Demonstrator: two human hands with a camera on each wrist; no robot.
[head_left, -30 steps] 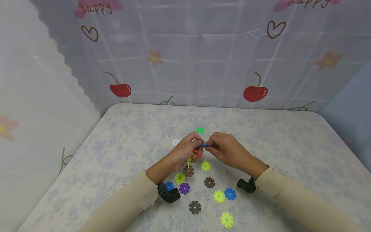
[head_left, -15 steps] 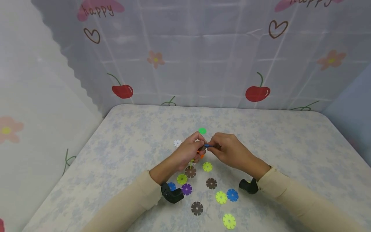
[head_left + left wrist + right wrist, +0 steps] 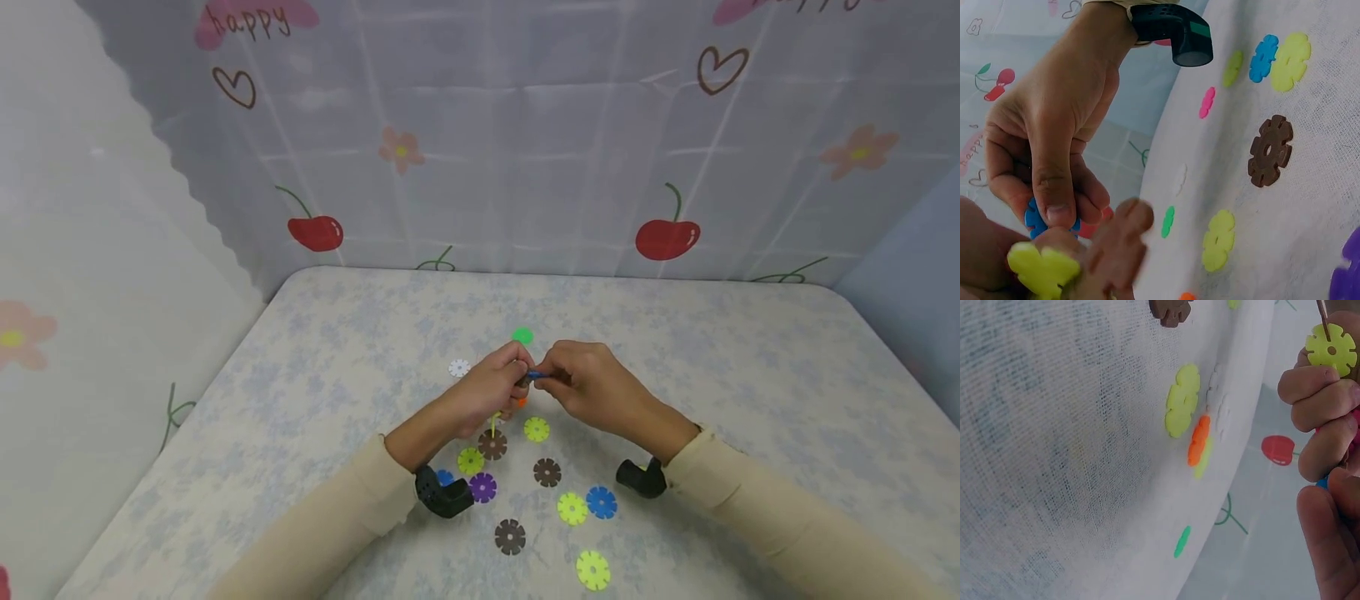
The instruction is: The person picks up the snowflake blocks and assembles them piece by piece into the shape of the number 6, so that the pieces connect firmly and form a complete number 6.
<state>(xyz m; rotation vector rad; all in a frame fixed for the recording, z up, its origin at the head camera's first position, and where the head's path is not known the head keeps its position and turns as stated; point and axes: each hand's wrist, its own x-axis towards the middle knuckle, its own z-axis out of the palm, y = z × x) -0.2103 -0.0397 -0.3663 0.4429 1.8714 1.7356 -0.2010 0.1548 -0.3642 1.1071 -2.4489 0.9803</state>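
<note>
In the head view, my left hand [image 3: 491,387] and right hand [image 3: 596,387] meet above the table. My right thumb and fingers pinch a blue notched plastic disc [image 3: 537,375], also visible under the thumb in the left wrist view [image 3: 1035,220]. Curled left fingers hold a cluster of joined notched discs. A yellow disc [image 3: 1042,269] and a blurred brown disc [image 3: 1116,247] of it show in the left wrist view; pink shows behind the fingers in the right wrist view. The blue disc's edge touches or nearly touches the left fingertips; fingers hide the joint.
Loose notched discs lie on the patterned table [image 3: 360,333]: brown [image 3: 510,537], purple [image 3: 482,487], blue [image 3: 602,502], yellow [image 3: 593,570], white [image 3: 459,367] and green [image 3: 522,336], among several others. An orange disc [image 3: 1199,440] lies beyond the hands. A printed curtain [image 3: 480,167] hangs behind.
Both hands stay together with the blue disc between them. The left hand has turned slightly, and the red-orange piece by its fingers is now less visible. The head view has shifted a little.
</note>
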